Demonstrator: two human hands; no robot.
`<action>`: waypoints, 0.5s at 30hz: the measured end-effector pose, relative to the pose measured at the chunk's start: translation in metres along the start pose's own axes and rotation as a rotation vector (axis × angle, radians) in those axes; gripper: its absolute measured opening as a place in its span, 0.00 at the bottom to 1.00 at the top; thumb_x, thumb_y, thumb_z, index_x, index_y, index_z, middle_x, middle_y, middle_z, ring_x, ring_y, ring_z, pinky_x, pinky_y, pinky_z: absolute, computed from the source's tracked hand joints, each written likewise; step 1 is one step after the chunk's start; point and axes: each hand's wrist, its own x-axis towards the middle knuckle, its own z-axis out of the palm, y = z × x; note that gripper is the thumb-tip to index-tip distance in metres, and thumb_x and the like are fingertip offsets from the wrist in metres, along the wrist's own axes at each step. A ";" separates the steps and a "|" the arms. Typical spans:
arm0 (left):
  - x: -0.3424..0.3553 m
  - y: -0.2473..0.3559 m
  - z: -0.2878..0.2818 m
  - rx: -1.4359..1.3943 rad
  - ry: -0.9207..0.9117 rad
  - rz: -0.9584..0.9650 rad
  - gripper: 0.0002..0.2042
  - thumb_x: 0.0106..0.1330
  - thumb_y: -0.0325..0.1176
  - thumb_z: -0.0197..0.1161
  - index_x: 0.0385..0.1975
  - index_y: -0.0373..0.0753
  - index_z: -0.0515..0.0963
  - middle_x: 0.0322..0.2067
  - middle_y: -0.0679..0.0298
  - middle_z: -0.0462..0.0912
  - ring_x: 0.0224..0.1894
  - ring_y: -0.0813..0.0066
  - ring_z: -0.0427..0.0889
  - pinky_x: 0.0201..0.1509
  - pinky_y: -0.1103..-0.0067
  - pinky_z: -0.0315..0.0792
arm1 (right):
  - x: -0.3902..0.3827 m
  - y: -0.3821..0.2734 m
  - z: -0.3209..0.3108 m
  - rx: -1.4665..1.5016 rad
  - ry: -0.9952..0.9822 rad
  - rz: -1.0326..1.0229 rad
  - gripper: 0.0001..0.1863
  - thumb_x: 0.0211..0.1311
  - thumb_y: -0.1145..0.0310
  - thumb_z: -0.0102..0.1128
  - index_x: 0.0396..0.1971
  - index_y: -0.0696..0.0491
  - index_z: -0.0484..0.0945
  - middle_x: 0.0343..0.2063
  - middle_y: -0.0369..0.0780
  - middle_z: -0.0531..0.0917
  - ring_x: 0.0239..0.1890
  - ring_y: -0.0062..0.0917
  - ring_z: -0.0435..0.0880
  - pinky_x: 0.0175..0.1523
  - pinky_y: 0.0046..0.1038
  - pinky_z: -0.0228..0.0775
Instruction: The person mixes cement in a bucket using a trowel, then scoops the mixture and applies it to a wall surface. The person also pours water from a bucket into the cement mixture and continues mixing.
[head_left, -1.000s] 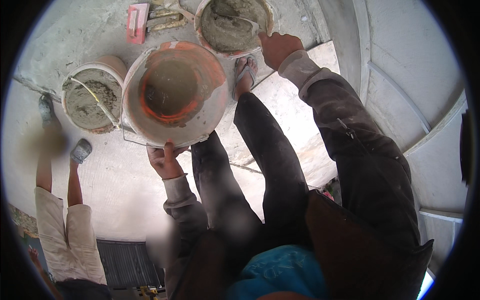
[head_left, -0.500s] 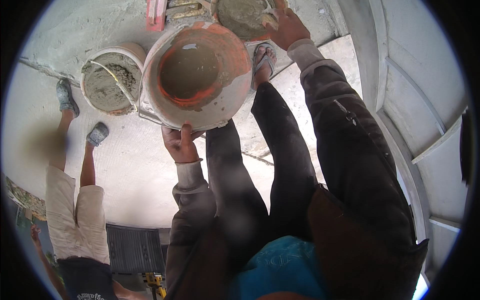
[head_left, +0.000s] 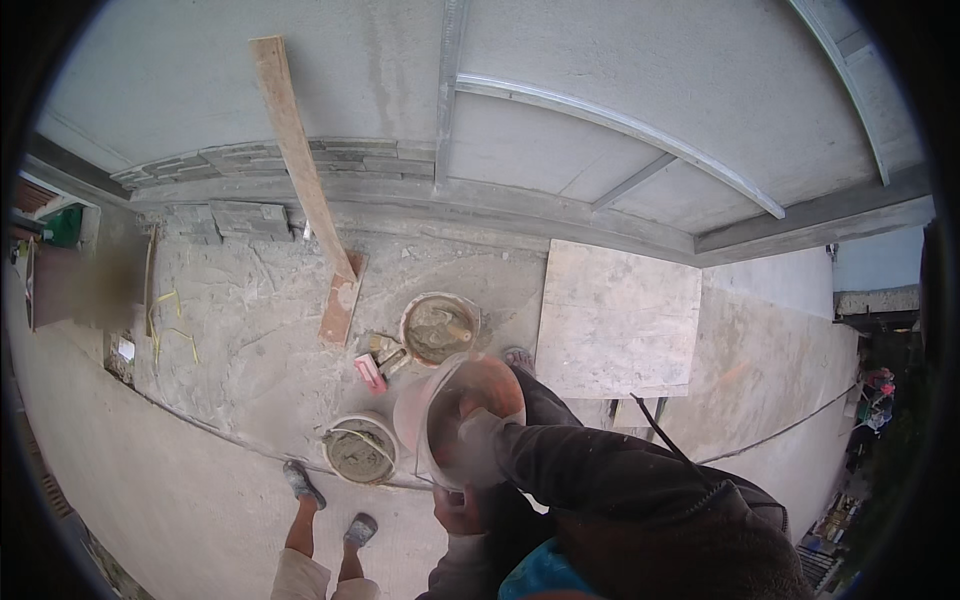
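A mortar-stained bucket [head_left: 408, 410] is tilted in front of my legs. My left hand [head_left: 458, 510] is closed on its near rim, by the wire handle. Inside the bucket's mouth is my right hand [head_left: 474, 418], blurred, its fingers partly hidden by the sleeve and smeared by motion. The bucket's contents cannot be made out. Just beyond stands a tub of grey mortar [head_left: 440, 300], with a wooden-handled tool [head_left: 457, 331] resting in it. Another bucket of mortar [head_left: 362, 452], with a wire handle, stands to the left.
A red float [head_left: 370, 372] and a brush [head_left: 383, 346] lie left of the tub. One long plank [head_left: 300, 150] leans on the wall near another board [head_left: 342, 305]. A pale panel [head_left: 620, 320] lies right. A person's feet [head_left: 303, 482] are at lower left.
My right hand has left the far tub and its tool and moved into the bucket. The bucket has tipped over to a steeper angle. My view has lifted toward the wall.
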 end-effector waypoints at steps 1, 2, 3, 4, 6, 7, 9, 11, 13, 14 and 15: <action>-0.010 0.032 -0.002 0.015 -0.066 -0.037 0.10 0.61 0.28 0.64 0.38 0.33 0.73 0.36 0.53 0.84 0.34 0.72 0.84 0.32 0.74 0.77 | -0.015 -0.009 -0.007 0.060 -0.006 0.023 0.17 0.73 0.62 0.45 0.50 0.60 0.71 0.50 0.45 0.76 0.51 0.38 0.77 0.58 0.39 0.72; -0.013 0.033 0.008 -0.048 -0.064 0.042 0.10 0.61 0.28 0.64 0.38 0.33 0.72 0.35 0.54 0.83 0.33 0.71 0.84 0.30 0.74 0.78 | -0.028 -0.024 -0.010 0.103 -0.037 0.029 0.16 0.73 0.63 0.45 0.49 0.60 0.71 0.49 0.45 0.77 0.50 0.38 0.77 0.58 0.38 0.72; -0.015 0.023 0.015 -0.108 -0.042 0.111 0.10 0.61 0.27 0.63 0.38 0.33 0.72 0.35 0.54 0.82 0.32 0.71 0.83 0.29 0.74 0.78 | -0.044 -0.035 -0.009 0.126 -0.074 0.041 0.16 0.73 0.64 0.44 0.49 0.60 0.71 0.48 0.45 0.77 0.49 0.38 0.78 0.57 0.37 0.73; -0.013 0.029 0.025 -0.165 -0.029 0.170 0.10 0.60 0.26 0.63 0.38 0.33 0.71 0.35 0.55 0.81 0.31 0.70 0.83 0.28 0.74 0.79 | -0.058 -0.053 -0.006 0.155 -0.121 0.032 0.15 0.73 0.64 0.44 0.48 0.60 0.71 0.47 0.45 0.77 0.49 0.38 0.78 0.56 0.37 0.74; -0.010 0.099 0.044 -0.495 -0.067 0.100 0.11 0.60 0.26 0.62 0.40 0.34 0.70 0.36 0.56 0.79 0.32 0.68 0.83 0.27 0.74 0.82 | -0.089 -0.099 0.001 0.208 -0.201 0.002 0.14 0.73 0.65 0.43 0.46 0.61 0.72 0.45 0.45 0.78 0.47 0.37 0.78 0.55 0.35 0.75; -0.018 0.130 0.048 -0.647 -0.099 0.050 0.12 0.60 0.25 0.62 0.42 0.34 0.69 0.37 0.56 0.78 0.32 0.68 0.82 0.26 0.74 0.83 | -0.106 -0.133 0.010 0.247 -0.268 -0.038 0.14 0.73 0.66 0.43 0.45 0.61 0.72 0.44 0.45 0.78 0.46 0.37 0.79 0.54 0.34 0.75; -0.016 0.147 0.062 -0.623 -0.170 -0.123 0.16 0.61 0.25 0.61 0.47 0.34 0.68 0.43 0.54 0.77 0.33 0.66 0.83 0.26 0.73 0.87 | -0.162 -0.218 0.029 0.339 -0.447 -0.142 0.13 0.74 0.67 0.42 0.44 0.61 0.72 0.42 0.45 0.78 0.45 0.37 0.79 0.53 0.33 0.77; -0.006 0.160 0.076 -0.654 -0.172 -0.176 0.17 0.61 0.25 0.62 0.49 0.34 0.68 0.44 0.53 0.77 0.34 0.65 0.83 0.25 0.74 0.86 | -0.288 -0.309 0.069 0.409 -0.882 -0.286 0.12 0.74 0.69 0.42 0.42 0.61 0.73 0.40 0.46 0.79 0.43 0.36 0.80 0.52 0.31 0.78; -0.002 0.159 0.066 -0.598 -0.115 -0.162 0.19 0.60 0.25 0.63 0.50 0.33 0.68 0.44 0.53 0.77 0.34 0.64 0.83 0.24 0.73 0.86 | -0.458 -0.371 0.106 0.393 -1.499 -0.424 0.16 0.74 0.71 0.39 0.55 0.63 0.68 0.54 0.49 0.77 0.59 0.40 0.76 0.62 0.35 0.75; -0.003 0.166 0.082 -0.599 -0.143 -0.156 0.19 0.60 0.25 0.63 0.51 0.33 0.68 0.44 0.53 0.77 0.33 0.64 0.83 0.24 0.72 0.86 | -0.527 -0.405 0.098 0.389 -1.611 -0.719 0.23 0.73 0.73 0.41 0.65 0.63 0.59 0.60 0.51 0.71 0.64 0.40 0.71 0.65 0.37 0.72; -0.001 0.176 0.104 -0.624 -0.196 -0.099 0.20 0.60 0.25 0.64 0.51 0.33 0.68 0.44 0.53 0.77 0.33 0.63 0.83 0.24 0.72 0.86 | -0.549 -0.432 0.090 0.350 -1.502 -0.786 0.22 0.73 0.73 0.40 0.64 0.62 0.60 0.60 0.50 0.71 0.64 0.39 0.71 0.65 0.37 0.72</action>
